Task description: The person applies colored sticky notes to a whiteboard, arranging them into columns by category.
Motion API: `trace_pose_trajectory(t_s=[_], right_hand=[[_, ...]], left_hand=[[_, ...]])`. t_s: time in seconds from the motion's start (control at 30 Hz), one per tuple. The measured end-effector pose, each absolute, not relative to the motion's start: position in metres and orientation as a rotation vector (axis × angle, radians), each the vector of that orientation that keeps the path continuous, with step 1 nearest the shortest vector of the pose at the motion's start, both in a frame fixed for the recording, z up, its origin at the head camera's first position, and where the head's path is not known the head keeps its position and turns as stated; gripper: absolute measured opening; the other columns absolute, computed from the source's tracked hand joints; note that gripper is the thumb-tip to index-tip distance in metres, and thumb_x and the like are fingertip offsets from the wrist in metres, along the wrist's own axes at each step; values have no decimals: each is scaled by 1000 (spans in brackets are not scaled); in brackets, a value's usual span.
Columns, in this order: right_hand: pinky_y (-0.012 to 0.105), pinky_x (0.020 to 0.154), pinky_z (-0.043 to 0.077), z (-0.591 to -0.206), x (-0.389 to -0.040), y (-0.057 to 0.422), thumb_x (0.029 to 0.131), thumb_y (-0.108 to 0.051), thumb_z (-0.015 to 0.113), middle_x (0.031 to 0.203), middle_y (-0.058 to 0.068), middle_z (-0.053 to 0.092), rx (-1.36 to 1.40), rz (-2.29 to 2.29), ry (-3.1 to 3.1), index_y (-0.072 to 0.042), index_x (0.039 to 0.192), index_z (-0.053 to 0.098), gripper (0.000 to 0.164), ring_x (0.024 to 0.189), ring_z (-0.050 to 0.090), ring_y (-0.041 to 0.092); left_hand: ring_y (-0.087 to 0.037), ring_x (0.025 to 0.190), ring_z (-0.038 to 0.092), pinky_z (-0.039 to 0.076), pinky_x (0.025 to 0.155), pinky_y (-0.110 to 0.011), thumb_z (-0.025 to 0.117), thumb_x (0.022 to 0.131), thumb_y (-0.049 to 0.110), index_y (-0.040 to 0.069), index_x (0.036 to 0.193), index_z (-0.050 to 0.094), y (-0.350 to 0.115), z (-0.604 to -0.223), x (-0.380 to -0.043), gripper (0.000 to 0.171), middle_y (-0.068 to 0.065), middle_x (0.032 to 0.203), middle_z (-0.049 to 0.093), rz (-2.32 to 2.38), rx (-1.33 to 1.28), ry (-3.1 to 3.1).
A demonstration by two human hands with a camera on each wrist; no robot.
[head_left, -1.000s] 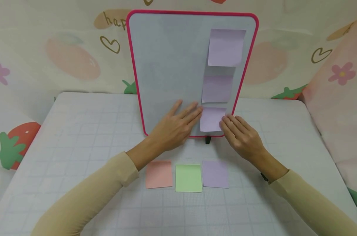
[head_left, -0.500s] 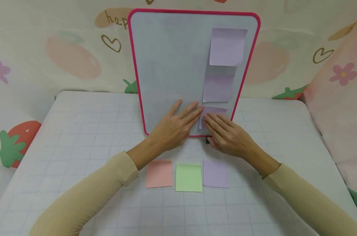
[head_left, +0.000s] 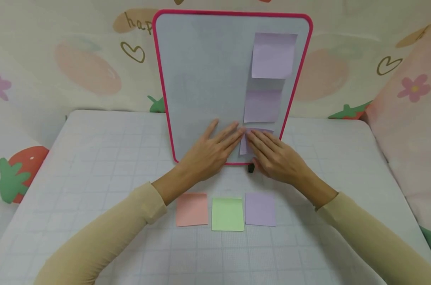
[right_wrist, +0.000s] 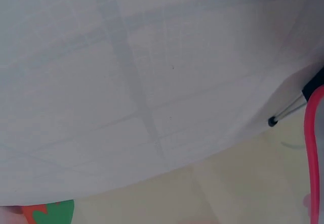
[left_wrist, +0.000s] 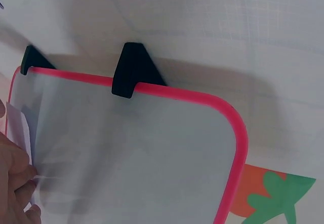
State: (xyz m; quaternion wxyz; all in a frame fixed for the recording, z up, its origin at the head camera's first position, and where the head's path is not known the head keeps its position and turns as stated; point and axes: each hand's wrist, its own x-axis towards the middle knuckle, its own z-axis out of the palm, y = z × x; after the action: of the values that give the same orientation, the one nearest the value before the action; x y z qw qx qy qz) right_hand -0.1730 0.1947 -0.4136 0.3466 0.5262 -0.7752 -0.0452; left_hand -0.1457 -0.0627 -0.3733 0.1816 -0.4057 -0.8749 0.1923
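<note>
A whiteboard [head_left: 201,71] with a pink frame stands tilted on the table. Three purple sticky notes run down its right side: an upper note [head_left: 274,56], a middle note [head_left: 262,106] and a lowest note [head_left: 243,146]. My right hand [head_left: 277,158] lies with extended fingers over the lowest note and covers most of it. Beside that note's left edge, my left hand [head_left: 210,152] rests on the board, fingers spread. In the left wrist view, fingers [left_wrist: 15,173] show at the left edge by the lowest note [left_wrist: 19,125]. The right wrist view shows no hand.
On the table [head_left: 130,245] before the board lie a pink sticky pad [head_left: 192,209], a green sticky pad [head_left: 227,214] and a purple sticky pad [head_left: 260,209] in a row. Black stand feet [left_wrist: 134,72] hold the board's lower edge. A patterned cloth [head_left: 87,71] hangs behind.
My right hand has moved left from the lowest note's right edge onto its face, then slightly upward. My left hand has stayed in place on the board.
</note>
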Motion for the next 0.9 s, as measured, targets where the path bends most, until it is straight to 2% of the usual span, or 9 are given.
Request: trace_pose_trajectory(t_s=[0.17,0.5,0.73,0.9], right_hand=[[46,110,39,-409,-174,204,102,-17,45,140,28,53,1342,-144,-2024,15,134,52,46,130,52,39],[46,110,39,-409,-172,228,103,-15,39,141,28,51,1316,-134,-2038,16,135,50,46,131,51,39],[50,105,44,-411,-170,240,98,-10,47,142,28,51,1305,-89,-2023,16,136,50,46,130,52,39],[50,105,44,-411,-169,243,99,-12,46,142,27,50,1293,-102,-2029,15,136,50,46,130,52,39]], left_hand=[[-23,152,17,17,119,-54,51,100,21,8,156,32,-64,-373,-146,60,-3,163,26,515,-1142,-2483],[-23,152,17,15,120,-54,48,101,17,9,156,32,-64,-374,-147,58,-3,163,25,490,-1147,-2487],[-23,152,17,14,119,-55,48,101,16,8,155,33,-64,-374,-148,57,-3,163,26,472,-1151,-2493],[-24,152,16,13,120,-55,49,100,16,8,155,33,-63,-374,-148,58,-3,163,25,459,-1155,-2512]])
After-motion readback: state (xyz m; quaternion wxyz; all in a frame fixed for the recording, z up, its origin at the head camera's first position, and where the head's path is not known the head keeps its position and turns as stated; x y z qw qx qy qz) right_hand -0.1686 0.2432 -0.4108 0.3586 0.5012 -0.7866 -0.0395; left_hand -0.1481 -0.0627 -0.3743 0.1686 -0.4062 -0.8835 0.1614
